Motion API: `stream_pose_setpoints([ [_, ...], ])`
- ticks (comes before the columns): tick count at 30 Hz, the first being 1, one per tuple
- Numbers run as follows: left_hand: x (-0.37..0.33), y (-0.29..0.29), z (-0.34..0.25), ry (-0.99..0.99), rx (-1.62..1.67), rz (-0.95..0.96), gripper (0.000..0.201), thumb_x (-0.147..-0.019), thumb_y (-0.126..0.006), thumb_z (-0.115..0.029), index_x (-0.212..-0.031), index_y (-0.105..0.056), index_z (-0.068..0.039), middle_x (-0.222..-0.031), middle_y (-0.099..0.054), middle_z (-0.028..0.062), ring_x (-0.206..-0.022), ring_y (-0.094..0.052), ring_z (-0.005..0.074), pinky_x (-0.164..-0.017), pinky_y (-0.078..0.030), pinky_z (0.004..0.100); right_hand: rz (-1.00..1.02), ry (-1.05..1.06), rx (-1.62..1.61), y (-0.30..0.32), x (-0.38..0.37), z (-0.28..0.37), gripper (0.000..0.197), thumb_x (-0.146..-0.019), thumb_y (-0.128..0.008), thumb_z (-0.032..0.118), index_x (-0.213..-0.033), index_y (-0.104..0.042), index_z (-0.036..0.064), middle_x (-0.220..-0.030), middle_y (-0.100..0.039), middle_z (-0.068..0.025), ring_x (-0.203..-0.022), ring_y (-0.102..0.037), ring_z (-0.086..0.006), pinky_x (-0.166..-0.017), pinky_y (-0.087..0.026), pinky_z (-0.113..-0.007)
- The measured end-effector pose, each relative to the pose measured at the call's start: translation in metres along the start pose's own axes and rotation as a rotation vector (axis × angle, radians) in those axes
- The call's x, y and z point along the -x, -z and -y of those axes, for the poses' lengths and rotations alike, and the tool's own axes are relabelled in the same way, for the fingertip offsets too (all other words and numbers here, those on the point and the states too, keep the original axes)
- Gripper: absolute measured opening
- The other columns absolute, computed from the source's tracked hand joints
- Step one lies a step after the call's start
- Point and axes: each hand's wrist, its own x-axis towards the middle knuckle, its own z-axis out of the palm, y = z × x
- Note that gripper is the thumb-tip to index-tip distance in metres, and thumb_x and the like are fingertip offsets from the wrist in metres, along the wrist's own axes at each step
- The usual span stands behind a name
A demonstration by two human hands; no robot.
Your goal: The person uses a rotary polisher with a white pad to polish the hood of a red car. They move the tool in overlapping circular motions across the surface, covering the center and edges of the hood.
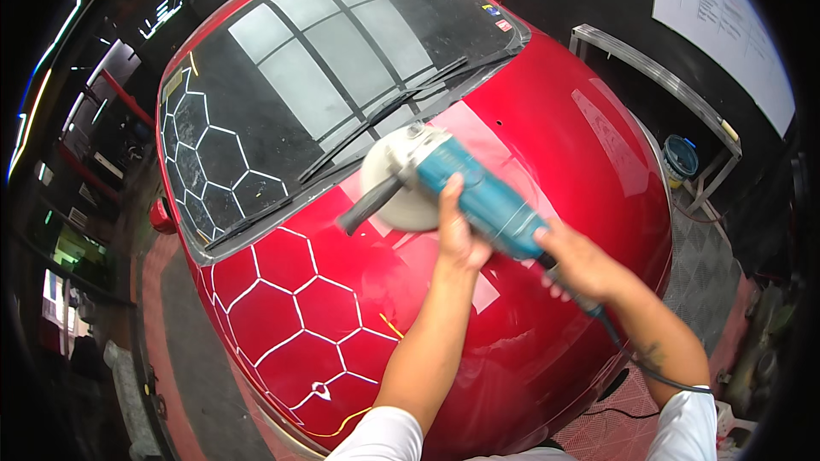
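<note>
Both hands hold a teal corded polisher (483, 196) over the red car's hood (564, 154). My left hand (459, 235) is closed around its body from below, the thumb lying along the near side. At the rear end, my right hand (585, 263) grips the tool beside the cord; its fingers are slightly blurred. A round whitish pad (384, 171) sits at the polisher's front, just below the wipers. Whether the pad touches the paint I cannot tell. From the tool's head a dark side handle (371, 205) sticks out to the left, with no hand on it.
A black cord (615, 337) runs from the polisher past my right forearm. Wiper arms (384, 111) lie across the windshield (333, 43). Right of the car are a metal stand (675, 85) and a blue bucket (681, 158). A yellow string (346, 423) lies on the hood's near left.
</note>
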Motion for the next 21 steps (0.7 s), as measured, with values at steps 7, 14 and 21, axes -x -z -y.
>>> stream_pose_setpoints([
  [7,-0.132,-0.043,0.065,0.113,0.064,0.109,0.057,-0.096,-0.081,-0.055,-0.13,-0.062,-0.013,-0.117,-0.07,0.0073,-0.111,-0.07,0.0264,-0.102,-0.059,0.0501,-0.234,-0.129,-0.103,0.101,-0.021,0.015,0.061,-0.111,-0.043,0.066,-0.127,-0.06,0.0094,-0.075,-0.064,-0.008,-0.058,-0.063,-0.0179,-0.051,-0.052,-0.033],
  [14,-0.123,-0.056,0.07,0.08,0.061,0.049,0.07,-0.091,-0.083,-0.061,-0.137,-0.06,-0.013,-0.125,-0.068,0.0065,-0.119,-0.066,0.0262,-0.108,-0.055,0.0491,-0.18,-0.155,-0.028,0.126,-0.016,0.027,0.063,-0.111,-0.044,0.067,-0.124,-0.062,0.0084,-0.075,-0.064,-0.0074,-0.056,-0.062,-0.016,-0.049,-0.051,-0.031],
  [21,-0.046,-0.024,0.017,-0.088,-0.019,-0.094,0.068,-0.095,-0.075,-0.066,-0.138,-0.064,-0.015,-0.129,-0.073,0.0074,-0.121,-0.07,0.0292,-0.11,-0.056,0.0551,0.081,-0.011,0.091,0.069,-0.014,0.037,0.059,-0.113,-0.04,0.064,-0.134,-0.051,0.0105,-0.08,-0.062,-0.0077,-0.061,-0.064,-0.0167,-0.053,-0.055,-0.033],
])
